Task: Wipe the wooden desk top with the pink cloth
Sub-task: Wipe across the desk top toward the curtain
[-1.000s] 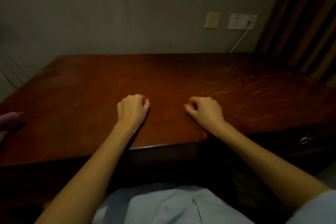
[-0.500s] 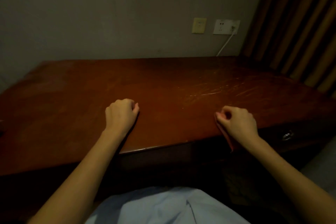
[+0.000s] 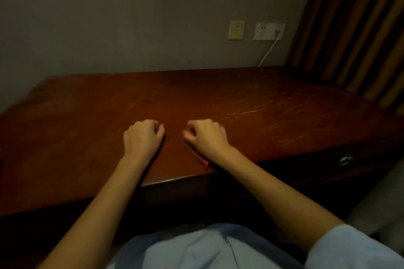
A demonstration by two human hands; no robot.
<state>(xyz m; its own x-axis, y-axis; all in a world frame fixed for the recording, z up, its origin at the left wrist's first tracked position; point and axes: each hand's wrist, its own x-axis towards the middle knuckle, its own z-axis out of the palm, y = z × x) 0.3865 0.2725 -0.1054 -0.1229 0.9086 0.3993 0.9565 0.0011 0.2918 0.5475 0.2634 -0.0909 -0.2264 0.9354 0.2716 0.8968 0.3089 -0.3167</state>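
The dark red-brown wooden desk top [image 3: 218, 96] fills the middle of the view, with pale scratch marks on its right part. My right hand [image 3: 207, 137] rests near the front edge with its fingers curled, gripping the pink cloth [image 3: 202, 160]. Only a thin pink strip of the cloth shows under the hand and wrist; the rest is hidden. My left hand [image 3: 142, 137] lies on the desk just to the left of the right hand, curled into a fist with nothing seen in it.
The desk stands against a grey wall with a yellow plate [image 3: 236, 30] and a white socket [image 3: 269, 31]; a white cable [image 3: 267, 52] drops behind the desk. A striped curtain [image 3: 360, 28] hangs at the right. A drawer knob [image 3: 345, 159] shows below the front edge.
My right hand swept out to the right along the front edge with the cloth, then came back left, close to my left hand. The left hand stayed in place.
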